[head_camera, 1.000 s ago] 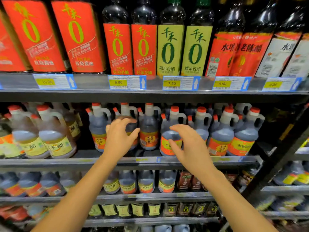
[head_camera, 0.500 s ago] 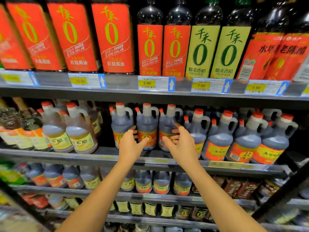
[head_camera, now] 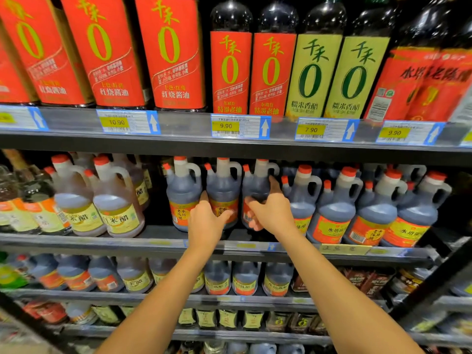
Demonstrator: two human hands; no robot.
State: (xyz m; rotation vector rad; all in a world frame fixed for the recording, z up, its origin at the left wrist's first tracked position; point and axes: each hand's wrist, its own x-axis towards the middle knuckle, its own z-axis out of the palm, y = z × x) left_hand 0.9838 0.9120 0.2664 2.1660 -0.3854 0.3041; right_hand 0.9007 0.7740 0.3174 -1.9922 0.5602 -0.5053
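Dark vinegar jugs with red caps and orange labels stand in a row on the middle shelf (head_camera: 158, 242). My left hand (head_camera: 205, 222) reaches between the first jug (head_camera: 182, 190) and the second jug (head_camera: 223, 186); its fingers go round the second jug's left side and its thumb lies across the label. My right hand (head_camera: 273, 213) grips the third jug (head_camera: 256, 183), thumb on the front and index finger up along its right side. All three jugs stand upright on the shelf.
More dark jugs (head_camera: 332, 213) fill the shelf to the right, and pale rice vinegar jugs (head_camera: 115, 210) stand to the left. Tall red and green bottles (head_camera: 229, 70) line the upper shelf above price tags (head_camera: 240, 126). Lower shelves hold smaller jugs (head_camera: 245, 279).
Both hands moved forward onto the jugs: the left from open air to the second jug, the right onto the third. The view shifted left and closer to the shelf.
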